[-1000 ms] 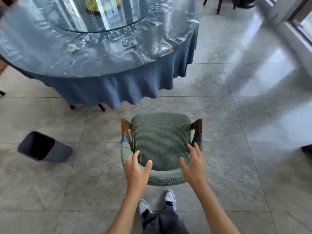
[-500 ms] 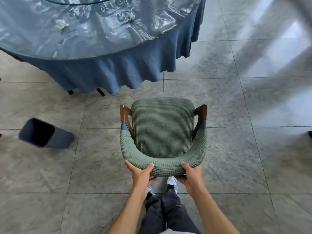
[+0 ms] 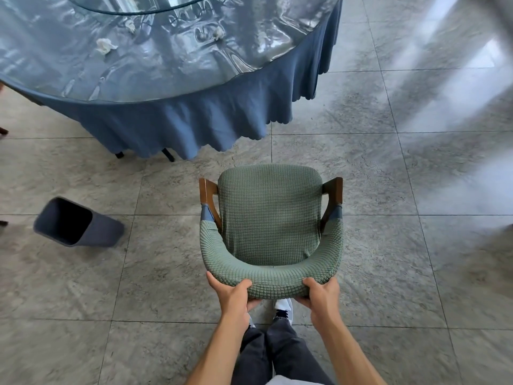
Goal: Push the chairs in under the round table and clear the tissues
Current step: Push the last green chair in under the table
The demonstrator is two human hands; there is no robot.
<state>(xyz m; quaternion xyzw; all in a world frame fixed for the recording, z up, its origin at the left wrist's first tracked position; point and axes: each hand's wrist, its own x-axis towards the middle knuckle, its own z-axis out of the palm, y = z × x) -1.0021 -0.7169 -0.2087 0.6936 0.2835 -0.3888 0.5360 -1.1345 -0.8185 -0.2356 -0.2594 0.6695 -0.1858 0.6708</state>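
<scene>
We grip the green chair [image 3: 270, 218] by its curved backrest, which sits at the near side of the seat. Our left hand [image 3: 233, 297] curls round the left part of the backrest, thumb on top and fingers tucked beneath; our right hand [image 3: 319, 294] holds the right part the same way. The chair stands on the tiled floor [image 3: 388, 245], facing the round table, its front edge near the hanging blue tablecloth [image 3: 180, 126] but apart from it, so the seat is not under the table. Its wooden arm ends show at the far left and far right of the seat.

Farther off, the tabletop [image 3: 166, 65] lies under a shiny clear cover, with a glass turntable [image 3: 138, 4] at its centre. Three crumpled tissues rest on it: one tissue [image 3: 105, 46] to the left, a second tissue [image 3: 130, 25] just beyond it, and a third tissue [image 3: 218, 34] to the right.

To the left of the chair, well apart from it, a dark bin [image 3: 77, 222] stands on the floor with its open mouth toward us. Below our hands, our dark trousers [image 3: 274, 354] and a white shoe [image 3: 283, 307] are visible.
</scene>
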